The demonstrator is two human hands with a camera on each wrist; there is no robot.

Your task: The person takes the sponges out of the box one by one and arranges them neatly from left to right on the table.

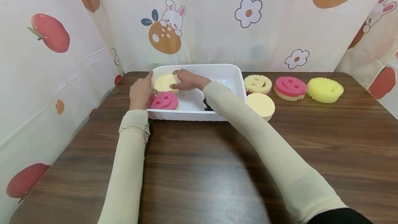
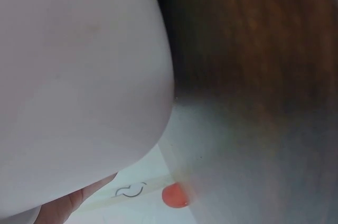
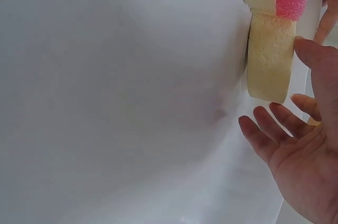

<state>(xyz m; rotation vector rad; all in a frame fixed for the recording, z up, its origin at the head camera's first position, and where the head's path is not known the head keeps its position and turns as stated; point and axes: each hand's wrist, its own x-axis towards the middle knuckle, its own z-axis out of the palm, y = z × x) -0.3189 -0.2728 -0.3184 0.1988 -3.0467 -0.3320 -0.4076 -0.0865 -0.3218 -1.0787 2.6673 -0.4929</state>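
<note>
I have my right hand [image 1: 190, 79] over the white tray [image 1: 197, 116], with its thumb on top of a round cream sponge [image 1: 164, 83] and its fingers spread wide by the sponge's side. That sponge lies flat at 10 o'clock in the tray, and it touches a pink smiley sponge [image 1: 164, 101] at its 6 o'clock. My left hand [image 1: 140, 92] is at the tray's 9 o'clock edge, close to the pink smiley sponge, but I cannot tell if it grips anything. On the brown desk [image 1: 192, 168], around 3 o'clock from the tray, I see a cream smiley one [image 1: 255, 85], a plain cream one [image 1: 262, 104], another pink one [image 1: 290, 87] and a yellow one [image 1: 324, 90]
</note>
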